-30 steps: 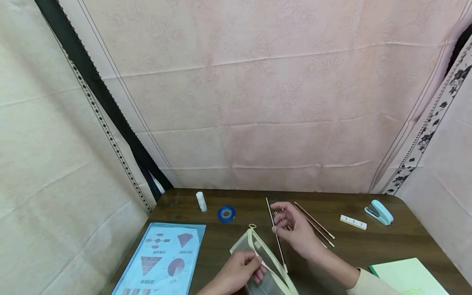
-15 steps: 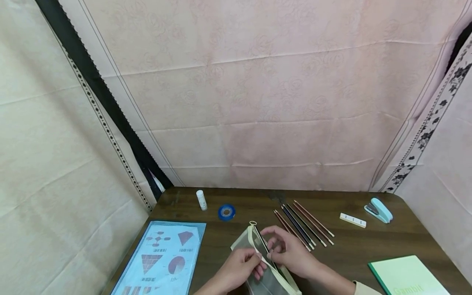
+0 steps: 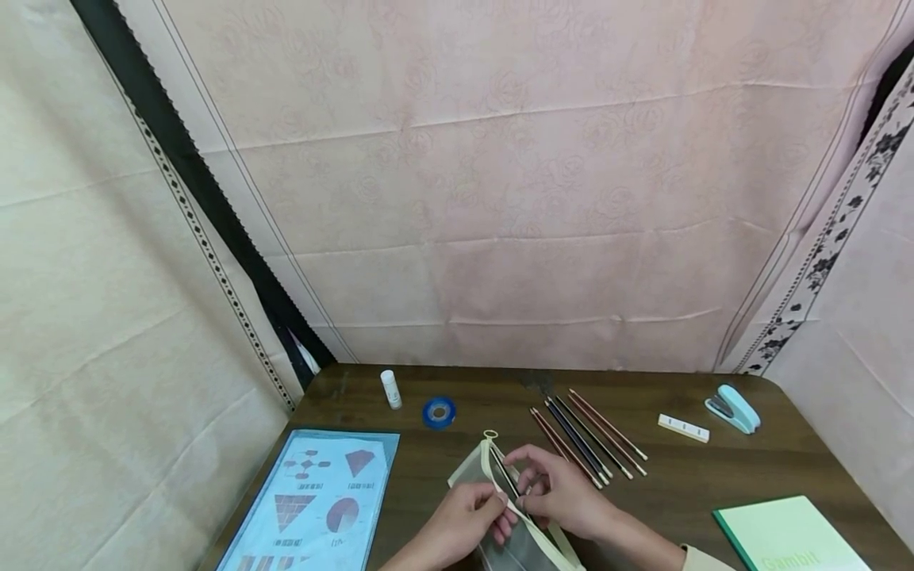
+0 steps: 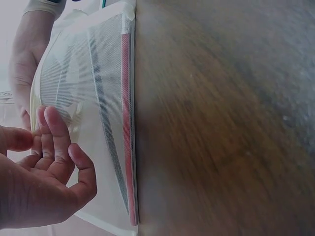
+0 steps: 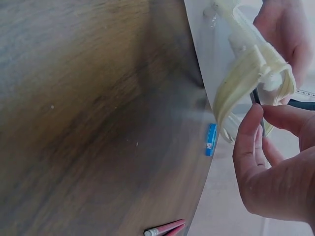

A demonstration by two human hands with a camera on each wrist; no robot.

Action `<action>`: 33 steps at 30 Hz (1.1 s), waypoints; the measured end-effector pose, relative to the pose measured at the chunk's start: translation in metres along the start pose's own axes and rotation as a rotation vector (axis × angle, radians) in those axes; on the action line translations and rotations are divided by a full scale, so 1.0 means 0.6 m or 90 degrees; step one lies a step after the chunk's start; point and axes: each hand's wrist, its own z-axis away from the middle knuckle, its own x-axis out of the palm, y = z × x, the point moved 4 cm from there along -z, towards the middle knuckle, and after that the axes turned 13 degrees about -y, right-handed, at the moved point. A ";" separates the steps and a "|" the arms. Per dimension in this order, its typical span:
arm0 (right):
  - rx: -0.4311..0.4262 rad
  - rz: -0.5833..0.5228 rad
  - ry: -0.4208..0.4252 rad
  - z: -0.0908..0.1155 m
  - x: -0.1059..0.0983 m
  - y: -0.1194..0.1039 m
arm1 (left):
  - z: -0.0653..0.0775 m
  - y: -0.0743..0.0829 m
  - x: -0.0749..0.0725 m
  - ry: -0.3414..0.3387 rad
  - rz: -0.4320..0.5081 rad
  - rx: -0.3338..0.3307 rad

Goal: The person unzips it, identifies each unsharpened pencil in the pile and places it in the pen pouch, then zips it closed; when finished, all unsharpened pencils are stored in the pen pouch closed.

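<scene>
A pale-edged mesh zip pouch (image 3: 508, 551) stands tilted between my hands, its zip side open. My left hand (image 3: 471, 515) pinches the pouch's zip edge between thumb and fingers. At the opening, my right hand (image 3: 560, 488) pinches a dark pencil (image 5: 255, 97), which reaches down into the pouch. Through the mesh in the left wrist view, a red pencil (image 4: 127, 123) and a dark pencil (image 4: 103, 108) show inside; whether the dark one is the held one I cannot tell. Several loose pencils (image 3: 577, 441) lie on the table just beyond my right hand.
A glue stick (image 3: 390, 389) and a blue tape roll (image 3: 439, 412) are at the back left. Printed sheets in a blue folder (image 3: 328, 476) lie left. On the right are a small white block (image 3: 683, 428), a light-blue stapler (image 3: 735, 408) and a green notebook (image 3: 793, 531).
My right hand has brought the pencil left and down from beside the pouch into its opening. The left hand keeps its grip on the edge.
</scene>
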 end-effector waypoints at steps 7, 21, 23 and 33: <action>-0.005 -0.017 0.014 0.001 -0.003 -0.001 | -0.001 0.000 0.000 0.003 -0.002 0.004; -0.006 0.091 0.111 0.012 -0.048 -0.002 | 0.001 -0.003 -0.003 0.003 0.007 -0.005; -0.035 0.090 0.116 0.013 -0.060 0.001 | 0.001 -0.003 -0.003 0.005 0.004 -0.006; -0.165 0.079 0.163 0.017 -0.165 0.043 | 0.001 -0.002 0.001 0.004 0.009 -0.005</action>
